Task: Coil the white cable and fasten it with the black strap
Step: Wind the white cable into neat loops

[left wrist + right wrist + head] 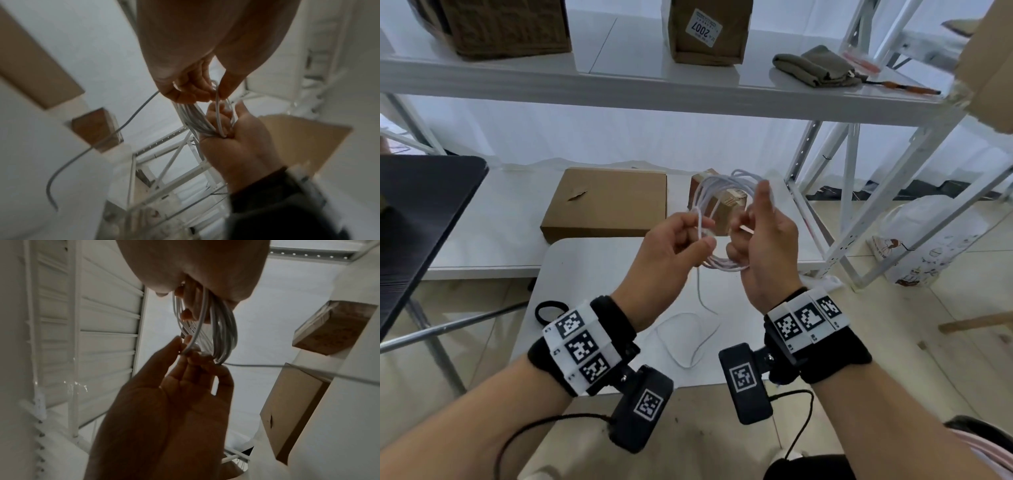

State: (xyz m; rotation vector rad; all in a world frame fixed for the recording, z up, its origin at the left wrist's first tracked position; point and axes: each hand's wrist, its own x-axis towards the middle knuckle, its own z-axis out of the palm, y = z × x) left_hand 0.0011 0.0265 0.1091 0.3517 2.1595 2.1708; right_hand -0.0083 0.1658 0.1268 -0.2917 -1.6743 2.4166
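I hold the white cable [722, 192] above the small white table [592, 274], wound into a coil of several loops. My right hand [746, 236] grips the coil's lower right side with curled fingers, its index finger pointing up. My left hand [702, 233] pinches a strand at the coil's left edge. The wrist views show the coil [197, 120] [224, 331] bunched between both hands. A loose tail [700, 294] hangs down and ends in a loop on the table. The black strap [549, 310], a ring, lies on the table by my left wrist.
A flat cardboard box [606, 205] and a small taped box [726, 209] lie on the low white shelf behind the coil. A black tabletop [421, 212] is to the left. A white metal rack [859, 222] and a plastic bag [928, 240] stand on the right.
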